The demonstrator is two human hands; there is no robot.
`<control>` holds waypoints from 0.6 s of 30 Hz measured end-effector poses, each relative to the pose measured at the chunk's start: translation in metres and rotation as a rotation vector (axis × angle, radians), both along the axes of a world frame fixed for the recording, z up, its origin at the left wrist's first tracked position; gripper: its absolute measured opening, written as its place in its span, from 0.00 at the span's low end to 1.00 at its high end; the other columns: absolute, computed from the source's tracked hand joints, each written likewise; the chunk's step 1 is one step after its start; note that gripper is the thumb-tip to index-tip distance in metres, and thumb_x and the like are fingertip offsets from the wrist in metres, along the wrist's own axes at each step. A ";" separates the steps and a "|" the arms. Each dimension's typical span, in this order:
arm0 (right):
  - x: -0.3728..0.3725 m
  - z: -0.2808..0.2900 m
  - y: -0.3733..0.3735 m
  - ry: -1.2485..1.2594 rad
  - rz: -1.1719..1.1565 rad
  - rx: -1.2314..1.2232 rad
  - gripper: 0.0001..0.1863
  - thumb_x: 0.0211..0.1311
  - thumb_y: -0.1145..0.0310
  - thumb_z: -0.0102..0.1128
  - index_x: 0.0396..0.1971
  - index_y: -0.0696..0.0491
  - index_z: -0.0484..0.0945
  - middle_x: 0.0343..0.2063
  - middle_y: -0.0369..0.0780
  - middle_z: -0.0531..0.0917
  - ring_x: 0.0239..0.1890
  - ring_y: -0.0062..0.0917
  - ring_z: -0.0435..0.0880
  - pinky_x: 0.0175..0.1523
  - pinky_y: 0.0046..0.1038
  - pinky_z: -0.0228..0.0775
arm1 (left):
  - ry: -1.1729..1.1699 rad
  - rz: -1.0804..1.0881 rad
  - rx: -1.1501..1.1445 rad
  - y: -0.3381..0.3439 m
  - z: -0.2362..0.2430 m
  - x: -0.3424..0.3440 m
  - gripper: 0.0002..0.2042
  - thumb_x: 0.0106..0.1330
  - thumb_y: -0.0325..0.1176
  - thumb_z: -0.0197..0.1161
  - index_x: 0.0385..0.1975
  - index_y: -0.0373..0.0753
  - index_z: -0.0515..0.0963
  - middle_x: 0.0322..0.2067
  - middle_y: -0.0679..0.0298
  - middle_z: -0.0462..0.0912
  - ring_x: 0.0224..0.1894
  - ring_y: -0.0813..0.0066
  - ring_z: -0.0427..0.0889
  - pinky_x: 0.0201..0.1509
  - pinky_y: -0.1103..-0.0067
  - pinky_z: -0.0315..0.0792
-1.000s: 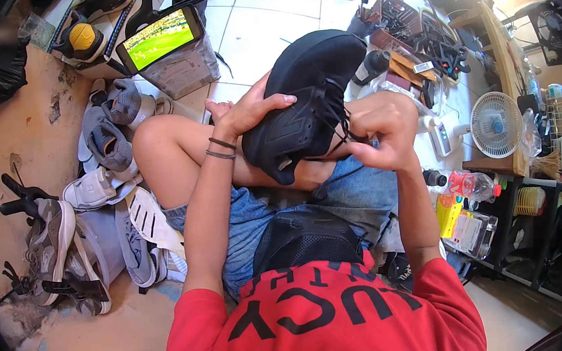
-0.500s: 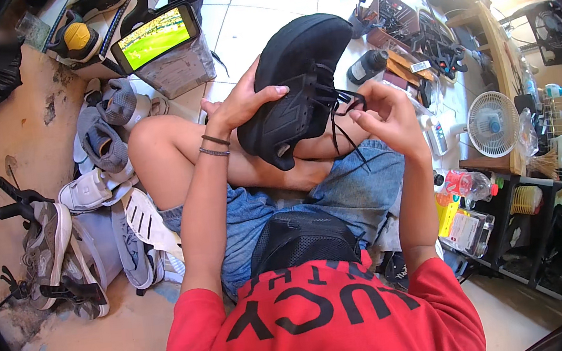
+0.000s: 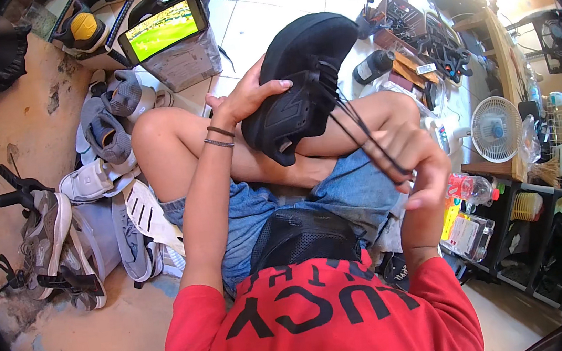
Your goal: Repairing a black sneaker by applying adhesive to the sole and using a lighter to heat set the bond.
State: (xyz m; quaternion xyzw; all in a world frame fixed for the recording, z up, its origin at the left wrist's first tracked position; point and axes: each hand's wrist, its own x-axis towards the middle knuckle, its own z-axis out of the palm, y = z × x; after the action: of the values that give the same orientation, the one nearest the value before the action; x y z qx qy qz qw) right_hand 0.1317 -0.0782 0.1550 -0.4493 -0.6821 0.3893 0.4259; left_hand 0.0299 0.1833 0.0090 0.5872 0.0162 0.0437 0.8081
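A black sneaker (image 3: 312,50) is tilted on its side above my crossed legs, toe pointing up and to the right. My left hand (image 3: 255,99) grips it, thumb on the side panel and the other fingers hidden behind the sole. To the right, my right hand (image 3: 414,157) is closed on the black shoelace (image 3: 362,128), which runs taut from the shoe's eyelets to my fingers. The lace ends hang around that hand, slightly smeared by motion.
At the upper left a phone (image 3: 164,31) showing a green field leans on a box (image 3: 189,64). Several worn shoes (image 3: 105,136) lie along the left wall. On the right are a black bottle (image 3: 374,66), a tool basket (image 3: 401,13), a white fan (image 3: 496,129) and a plastic bottle (image 3: 473,188).
My right hand has moved down and to the right, away from the shoe, drawing the lace out straight. My left hand keeps its hold on the sneaker.
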 end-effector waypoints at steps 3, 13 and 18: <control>-0.010 0.019 -0.025 -0.034 -0.196 -0.150 0.20 0.54 0.60 0.68 0.09 0.51 0.71 0.09 0.31 0.70 0.12 0.20 0.70 0.21 0.27 0.56 | -0.060 0.072 0.078 0.003 0.000 0.004 0.37 0.62 0.38 0.70 0.69 0.34 0.60 0.59 0.58 0.75 0.60 0.72 0.72 0.67 0.76 0.65; -0.062 0.024 -0.078 -0.003 -0.850 -0.005 0.20 0.53 0.54 0.73 0.21 0.55 0.79 0.10 0.32 0.68 0.11 0.20 0.66 0.20 0.27 0.53 | -0.106 0.207 0.301 0.013 -0.005 0.005 0.35 0.61 0.39 0.72 0.64 0.35 0.63 0.56 0.57 0.76 0.57 0.71 0.75 0.63 0.76 0.69; -0.025 0.050 -0.109 0.457 0.132 0.361 0.29 0.60 0.50 0.68 0.08 0.53 0.70 0.08 0.31 0.62 0.08 0.22 0.60 0.18 0.30 0.40 | -0.051 0.274 0.298 0.008 -0.009 0.009 0.35 0.61 0.39 0.73 0.64 0.35 0.63 0.55 0.56 0.77 0.56 0.71 0.76 0.63 0.75 0.69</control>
State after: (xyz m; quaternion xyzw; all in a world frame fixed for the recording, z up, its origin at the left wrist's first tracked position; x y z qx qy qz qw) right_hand 0.1063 -0.1876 0.2051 -0.2219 -0.6544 0.3795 0.6152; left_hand 0.0384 0.1915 -0.0003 0.6913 0.0692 0.1700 0.6989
